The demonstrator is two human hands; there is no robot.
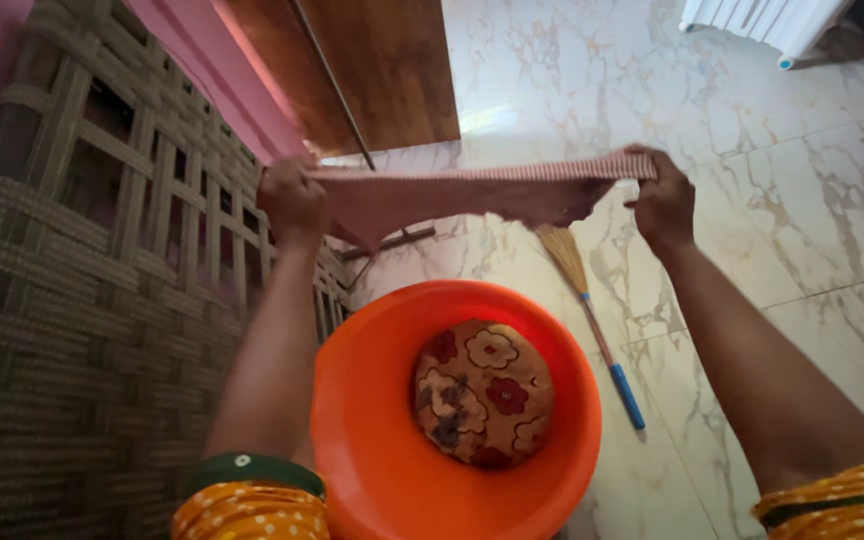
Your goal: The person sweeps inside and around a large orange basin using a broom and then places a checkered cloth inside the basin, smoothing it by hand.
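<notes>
My left hand point(292, 200) and my right hand point(662, 200) each grip one end of a pink striped cloth point(462, 195), stretched flat between them at arm's length. The cloth hangs a little in the middle. Below my arms stands a round orange tub point(352, 400) on the floor. A folded flowered cloth point(482, 392) in brown, red and cream lies at its bottom.
A woven wicker seat point(82, 290) fills the left side. A grass broom with a blue handle point(592, 320) lies on the white marble floor point(782, 200) right of the tub. A brown wooden door point(382, 70) and a pink wall edge point(222, 70) are ahead.
</notes>
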